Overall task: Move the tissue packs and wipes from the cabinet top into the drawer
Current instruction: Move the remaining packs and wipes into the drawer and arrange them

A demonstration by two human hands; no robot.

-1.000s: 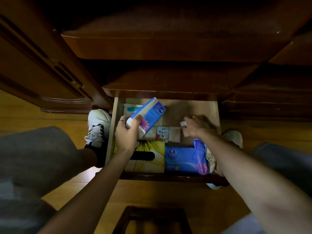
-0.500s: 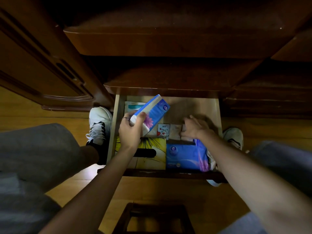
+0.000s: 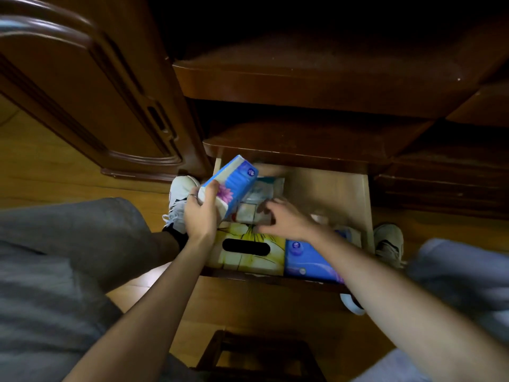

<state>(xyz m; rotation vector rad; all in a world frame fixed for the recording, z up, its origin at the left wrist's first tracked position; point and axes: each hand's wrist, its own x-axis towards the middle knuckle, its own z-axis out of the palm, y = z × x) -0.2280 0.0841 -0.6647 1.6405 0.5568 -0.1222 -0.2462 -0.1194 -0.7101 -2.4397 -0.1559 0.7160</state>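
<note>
In the head view, an open drawer (image 3: 334, 188) is seen from above, pulled out from under a dark cabinet (image 3: 303, 84). A blue pack (image 3: 234, 183) is gripped in the left hand (image 3: 199, 213), thumb on its face and fingers curled round the back; it is held tilted above the drawer's far left corner and is not yet set down. The right hand (image 3: 286, 219) is blurred over the small packs (image 3: 249, 213) in the middle of the drawer; its fingers look loosely spread and seem to touch them, but whether anything is pinched cannot be told. A yellow box (image 3: 248, 252) lies against the near edge at the left, a second blue pack (image 3: 308, 261) at the near right corner, and a pale wipes pack (image 3: 264, 188) toward the far edge. The cabinet top is too dark for any remaining packs to be seen.

The step in hand is judged to be the making of room and the laying down of the held pack. It would be done well if the small packs were pushed toward the bare right side, and the pack then lowered flat into the cleared far left space, so that nothing stands proud and the drawer can be closed.
</note>
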